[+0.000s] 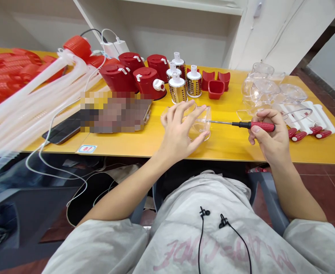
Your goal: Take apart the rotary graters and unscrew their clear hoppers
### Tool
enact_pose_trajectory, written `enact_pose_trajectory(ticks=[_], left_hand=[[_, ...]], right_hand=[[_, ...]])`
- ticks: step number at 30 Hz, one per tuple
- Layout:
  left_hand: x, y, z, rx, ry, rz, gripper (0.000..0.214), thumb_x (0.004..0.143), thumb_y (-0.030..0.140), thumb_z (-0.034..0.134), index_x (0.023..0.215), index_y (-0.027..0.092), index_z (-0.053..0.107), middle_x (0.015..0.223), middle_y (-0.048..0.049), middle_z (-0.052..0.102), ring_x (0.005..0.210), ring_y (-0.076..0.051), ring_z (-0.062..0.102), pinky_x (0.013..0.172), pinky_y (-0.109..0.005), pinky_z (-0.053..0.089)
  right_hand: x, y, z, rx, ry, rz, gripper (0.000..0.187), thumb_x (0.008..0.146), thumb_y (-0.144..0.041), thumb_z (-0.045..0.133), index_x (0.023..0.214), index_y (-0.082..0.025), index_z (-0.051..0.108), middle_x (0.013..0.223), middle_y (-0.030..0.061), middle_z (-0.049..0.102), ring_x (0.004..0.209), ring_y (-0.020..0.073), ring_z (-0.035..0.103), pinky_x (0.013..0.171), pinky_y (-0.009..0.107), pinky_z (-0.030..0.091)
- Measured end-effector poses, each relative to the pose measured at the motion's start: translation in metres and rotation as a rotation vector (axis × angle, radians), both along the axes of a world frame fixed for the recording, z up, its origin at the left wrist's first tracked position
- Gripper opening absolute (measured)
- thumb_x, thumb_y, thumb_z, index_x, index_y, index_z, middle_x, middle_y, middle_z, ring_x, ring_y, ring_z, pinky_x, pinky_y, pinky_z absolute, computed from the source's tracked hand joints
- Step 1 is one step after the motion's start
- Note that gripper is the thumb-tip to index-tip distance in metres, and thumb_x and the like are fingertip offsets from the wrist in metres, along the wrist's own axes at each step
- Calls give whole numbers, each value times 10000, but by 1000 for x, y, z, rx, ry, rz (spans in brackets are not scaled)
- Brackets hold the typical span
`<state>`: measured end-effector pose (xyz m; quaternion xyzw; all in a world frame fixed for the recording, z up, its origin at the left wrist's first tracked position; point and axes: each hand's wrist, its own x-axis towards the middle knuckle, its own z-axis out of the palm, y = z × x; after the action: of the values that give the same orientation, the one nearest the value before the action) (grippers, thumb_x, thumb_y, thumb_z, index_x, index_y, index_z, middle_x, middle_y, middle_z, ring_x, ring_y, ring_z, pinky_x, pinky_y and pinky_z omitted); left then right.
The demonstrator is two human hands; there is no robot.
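My left hand (181, 127) is wrapped over a clear plastic part (206, 129) that lies on its side on the yellow table. In my right hand (271, 137) is a screwdriver (260, 126) with a red and black handle. Its thin metal shaft points left, and the tip reaches the rim of the clear part; whether it touches a screw is too small to tell. My left palm and fingers hide much of the part. Beyond my hands stand several silver grater drums (178, 89) with white stems, next to red plastic scoop-shaped pieces (216, 89).
Red housings (149, 82) stand at the back. More clear plastic parts (261, 89) are piled at the right, beside white handles with red knobs (300, 135). A dark phone (63, 127), white cables and orange-red ringed pieces (7, 76) occupy the left. The table's front edge runs close to my lap.
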<state>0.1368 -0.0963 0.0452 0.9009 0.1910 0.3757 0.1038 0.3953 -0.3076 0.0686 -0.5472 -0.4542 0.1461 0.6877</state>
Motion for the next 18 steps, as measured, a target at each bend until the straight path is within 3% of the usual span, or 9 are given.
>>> enact_pose_trajectory(ticks=[11,18], left_hand=[[1,0,0,9,-57,-9,675,1176,623,865,1808,416,750,1976,-156,614,1787,-529,516,1472,-724,365],[10,-5,11,51,-171,-14,330,1175,534,899,1479,404,894,1826,-108,737,1766,-496,525,1472,-740,384]], right_hand=[[1,-5,5,69,-25,-1,556,968,-622,1114,1272,-350,735,1034,-9,702,659,152,576,491,304,533],[-5,-12,11,87,-19,6,523,986,-604,1122,1285,-362,766,1070,5,724,678,158,615,503,315,578]])
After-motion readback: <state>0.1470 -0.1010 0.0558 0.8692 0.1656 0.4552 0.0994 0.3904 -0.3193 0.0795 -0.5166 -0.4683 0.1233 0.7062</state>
